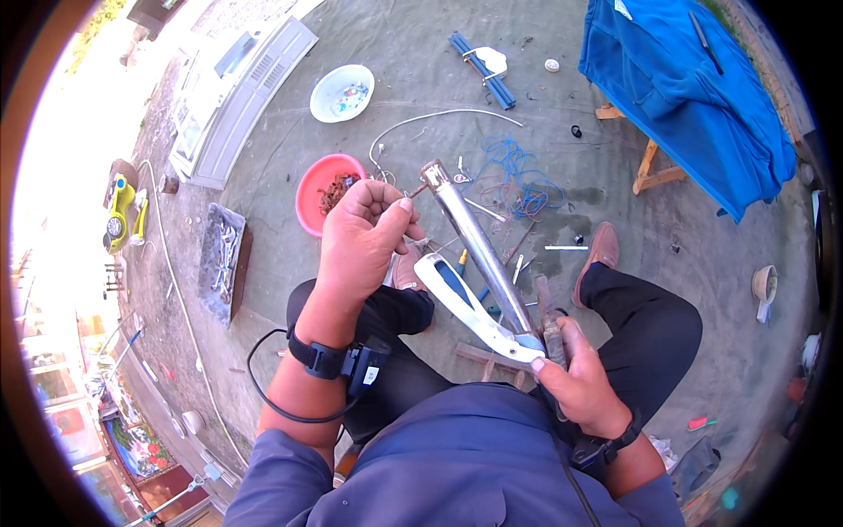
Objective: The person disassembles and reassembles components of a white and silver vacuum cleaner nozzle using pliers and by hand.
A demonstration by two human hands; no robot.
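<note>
A shiny metal tube (479,237) slants across my lap, its far end worn and brownish. Joined near its lower end is a white curved handle (465,307) with a long slot. My right hand (584,382) is closed around that lower end, thumb on the white handle. Beside the tube, a rusty metal tool (550,321) rises from the same grip; its kind is unclear. At the tube's far end, my left hand (364,224) pinches a thin, dark, screw-like pin (418,191) between thumb and forefinger. The pin's tip meets or nearly meets the tube.
Left of my feet are a pink bowl (307,195) of rusty bits and a metal box (230,263) of tools. A white basin (327,98), tangled blue cord (518,180) and bundled blue rods (483,72) lie ahead. Blue cloth (685,97) covers a wooden-legged stand at right.
</note>
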